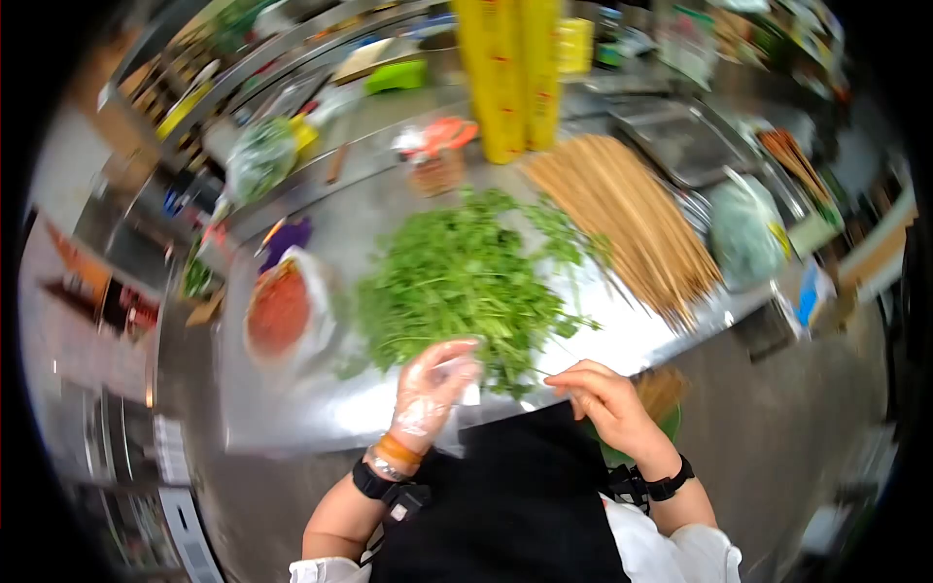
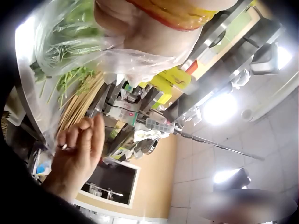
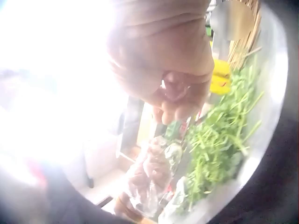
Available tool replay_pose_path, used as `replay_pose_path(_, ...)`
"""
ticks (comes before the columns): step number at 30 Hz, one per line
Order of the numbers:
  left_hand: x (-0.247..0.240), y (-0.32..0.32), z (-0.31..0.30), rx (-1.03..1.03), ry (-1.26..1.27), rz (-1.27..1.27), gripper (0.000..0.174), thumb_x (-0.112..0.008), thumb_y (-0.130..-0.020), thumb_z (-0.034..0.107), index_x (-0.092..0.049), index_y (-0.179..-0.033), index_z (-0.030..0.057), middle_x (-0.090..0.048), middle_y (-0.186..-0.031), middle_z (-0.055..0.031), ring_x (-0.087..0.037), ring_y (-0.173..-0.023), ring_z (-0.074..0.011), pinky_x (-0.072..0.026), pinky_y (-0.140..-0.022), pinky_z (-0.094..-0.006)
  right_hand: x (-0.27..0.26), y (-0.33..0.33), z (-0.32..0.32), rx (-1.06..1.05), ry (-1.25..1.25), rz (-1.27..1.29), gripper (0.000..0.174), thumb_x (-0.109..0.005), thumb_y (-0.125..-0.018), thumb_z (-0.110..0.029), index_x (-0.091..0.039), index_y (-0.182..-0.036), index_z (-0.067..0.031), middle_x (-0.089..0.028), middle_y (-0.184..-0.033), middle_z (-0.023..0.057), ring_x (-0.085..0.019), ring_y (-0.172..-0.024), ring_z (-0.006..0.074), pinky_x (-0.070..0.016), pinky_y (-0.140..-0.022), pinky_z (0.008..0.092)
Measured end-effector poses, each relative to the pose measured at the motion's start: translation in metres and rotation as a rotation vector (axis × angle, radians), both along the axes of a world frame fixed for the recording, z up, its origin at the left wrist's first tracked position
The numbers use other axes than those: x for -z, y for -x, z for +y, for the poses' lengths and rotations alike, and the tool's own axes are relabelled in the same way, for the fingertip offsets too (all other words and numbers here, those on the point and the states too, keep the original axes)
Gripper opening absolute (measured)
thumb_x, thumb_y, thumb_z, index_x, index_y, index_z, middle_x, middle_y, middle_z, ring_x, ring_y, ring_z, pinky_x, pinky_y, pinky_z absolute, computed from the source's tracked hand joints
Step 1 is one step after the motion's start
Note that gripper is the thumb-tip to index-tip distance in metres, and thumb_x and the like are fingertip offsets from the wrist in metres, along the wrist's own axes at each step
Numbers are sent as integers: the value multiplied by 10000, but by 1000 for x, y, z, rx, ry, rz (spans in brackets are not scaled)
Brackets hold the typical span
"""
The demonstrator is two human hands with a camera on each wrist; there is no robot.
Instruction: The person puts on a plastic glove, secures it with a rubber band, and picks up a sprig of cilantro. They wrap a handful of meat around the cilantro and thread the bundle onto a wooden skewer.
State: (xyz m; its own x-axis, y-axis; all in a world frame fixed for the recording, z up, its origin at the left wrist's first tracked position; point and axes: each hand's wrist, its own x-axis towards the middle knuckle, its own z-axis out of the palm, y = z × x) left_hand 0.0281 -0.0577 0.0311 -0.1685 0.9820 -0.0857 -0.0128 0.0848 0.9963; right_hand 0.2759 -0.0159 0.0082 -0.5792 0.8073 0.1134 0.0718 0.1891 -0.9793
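On the steel counter (image 1: 292, 413), straight ahead of the person, lies a loose pile of leafy green herbs (image 1: 457, 282). Its near edge reaches almost to both hands. The left hand (image 1: 432, 384), in a clear plastic glove, sits at the near left edge of the pile with its fingers bent over the closest leaves. The crumpled glove hides whether they grip any sprig, so I cannot tell what it holds. The bare right hand (image 1: 603, 398) is just to the right of it and a little nearer the body. Its thumb and fingertips are drawn together in a pinch on a thin stalk (image 1: 539, 372) that points back toward the pile. The two hands are close together but not touching.

Beyond the herbs on the right, a fanned heap of bamboo skewers (image 1: 622, 223) touches the far edge of the pile. To the left of the herbs a plastic bag of red paste (image 1: 279, 311) lies open. Tall yellow boxes (image 1: 505, 78) stand behind, and a bag of greens (image 1: 743, 233) rests past the skewers.
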Motion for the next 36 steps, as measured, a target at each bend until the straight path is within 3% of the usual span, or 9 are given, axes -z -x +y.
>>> replay_pose_path(3, 23, 22, -6, -71, -108, -162, 200, -674, -802, -49, -584, -962, 31, -593, -937, -20, -596, -812, -117, -496, -748, -257, -21, 56, 21, -89, 147, 6, 301, -689, -844, -134, -624, -1119, -30, -573, -763, -18, -468, -599, 40, -376, -539, 206)
replay_pose_path(8, 26, 54, -12, -166, -258, 28, 123, -691, -815, 19, -634, -917, -18, -571, -1032, -69, -566, -956, -142, -505, -796, -271, 8, 143, 32, -208, -43, -40, 168, -717, -816, -122, -652, -923, -10, -532, -715, -6, -389, -576, 48, -327, -508, 232)
replay_pose_path(12, 52, 75, -25, -306, -89, -468, 199, -621, -928, 185, -637, -1011, 6, -648, -923, -50, -610, -799, -125, -512, -751, -263, 19, 163, 28, -222, 91, -123, 131, -697, -829, -101, -659, -905, -2, -607, -782, 31, -517, -647, 61, -389, -556, 215)
replay_pose_path(15, 58, 81, -26, -458, 12, -528, 220, -605, -939, 213, -631, -1025, 12, -652, -926, -58, -623, -796, -130, -533, -713, -264, 29, 171, 22, -77, 273, 71, 109, -675, -837, -69, -675, -928, -10, -642, -834, 41, -590, -728, 75, -442, -595, 227)
replay_pose_path(20, 74, 90, -24, -458, 8, -593, 223, -591, -948, 238, -634, -1014, 29, -655, -909, -34, -614, -777, -115, -527, -695, -258, 14, 161, 31, -199, -622, -95, 184, -676, -770, -33, -680, -952, -56, -655, -853, 94, -646, -708, 232, -527, -650, 303)
replay_pose_path(23, 68, 89, -20, -455, -13, -574, 223, -590, -950, 241, -641, -980, 26, -642, -875, -12, -582, -761, -81, -489, -690, -233, 14, 154, 20, -432, -609, -224, 96, -674, -780, -35, -673, -873, -60, -651, -854, 97, -646, -746, 242, -532, -652, 322)
replay_pose_path(27, 68, 93, -20, -403, -6, -323, 227, -579, -956, 224, -640, -930, 7, -581, -838, 23, -510, -734, -55, -431, -663, -214, 14, 143, 32, -407, -257, -111, 65, -629, -848, -77, -640, -869, -17, -633, -850, 109, -621, -757, 238, -504, -674, 313)
replay_pose_path(31, 58, 87, -16, -314, -26, -205, 240, -572, -956, 216, -626, -929, -16, -563, -894, 5, -509, -769, -69, -434, -665, -219, 13, 160, 41, -188, 360, -25, 169, -557, -950, -132, -645, -962, 12, -638, -848, 23, -569, -739, 75, -457, -653, 226)
replay_pose_path(36, 63, 86, -15, -262, -59, -241, 274, -534, -968, 241, -610, -1098, 11, -598, -1042, -48, -567, -889, -99, -462, -751, -223, 17, 172, 33, -288, 490, -43, 127, -639, -901, -110, -631, -887, 15, -603, -756, -5, -523, -658, 69, -418, -591, 222)
